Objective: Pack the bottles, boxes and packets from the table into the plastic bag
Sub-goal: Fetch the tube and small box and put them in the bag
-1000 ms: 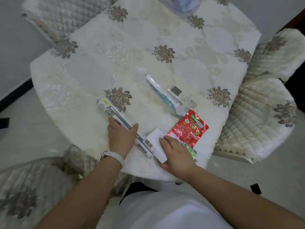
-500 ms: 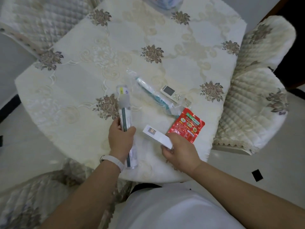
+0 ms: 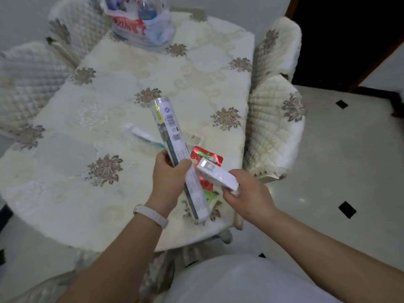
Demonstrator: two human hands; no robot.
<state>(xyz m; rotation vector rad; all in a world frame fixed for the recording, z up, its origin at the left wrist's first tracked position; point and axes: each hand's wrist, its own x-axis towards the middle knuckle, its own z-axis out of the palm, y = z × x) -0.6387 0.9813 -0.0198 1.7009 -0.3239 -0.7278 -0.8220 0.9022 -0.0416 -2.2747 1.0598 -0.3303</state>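
Both hands have risen off the tabletop (image 3: pixel 105 206) since half a second ago, and the things they hold have come up with them. At this moment the left hand (image 3: pixel 168 182) grips a long box (image 3: pixel 169 127) at its lower middle, fingers and thumb curled round it. The box hangs tilted over the near right part of the tabletop, its barcode end pointing toward the far edge and its other end reaching down to the near edge. A pale wristband (image 3: pixel 150 215) sits on that wrist. The right hand (image 3: pixel 249 193) holds a small white box (image 3: pixel 215 174) by its near end, fingers curled round it, in the air just right of the long box; whether the two boxes touch cannot be told. Beneath them a red packet (image 3: pixel 197 157) lies flat by the right edge, partly hidden. A toothbrush pack (image 3: pixel 145 135) in clear wrap lies nearer the middle, behind the long box. The plastic bag (image 3: pixel 142 27) stands at the far edge, well apart from both hands, with a bottle (image 3: pixel 146 9) showing in its open mouth. Quilted chairs (image 3: pixel 273 132) stand around the table.
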